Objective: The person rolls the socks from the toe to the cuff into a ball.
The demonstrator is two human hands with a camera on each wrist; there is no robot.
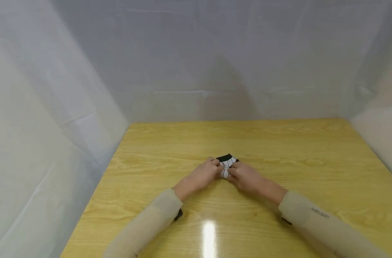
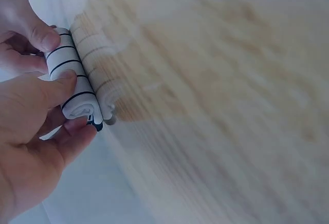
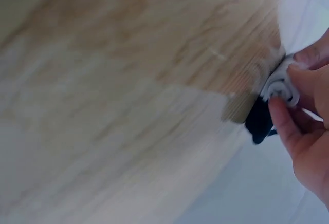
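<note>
On the counter [image 1: 280,150], both the left hand [image 1: 200,175] and the right hand [image 1: 247,178] pinch a rolled striped sock [image 1: 227,164], which could spring loose if either grip slackens.

1. Wooden table [image 1: 280,150] — pale yellow top with visible grain; a bright glare patch sits on its near part, behind the fingers.
2. Rolled striped cloth [image 1: 226,165] — white with dark lines, black at its far end; lies on the tabletop directly between the fingertips of both hands.
</note>
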